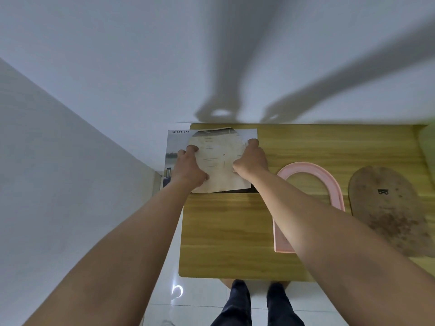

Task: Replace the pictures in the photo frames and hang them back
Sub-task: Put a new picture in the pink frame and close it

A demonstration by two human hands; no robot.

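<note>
A cream, arch-shaped picture (220, 161) lies on top of a larger printed page (175, 140) at the table's far left corner. My left hand (189, 167) grips the picture's left edge and my right hand (250, 160) grips its right edge. A pink arch-shaped photo frame (329, 182) lies flat to the right, partly hidden under my right forearm. Its brown arch-shaped backing board (386, 208) lies further right, hanger side up.
The wooden table (226, 236) stands against a white wall (141, 67). A pale green object (427, 147) sits at the far right edge. Tiled floor and my dark trouser legs (256, 304) show below the table's near edge.
</note>
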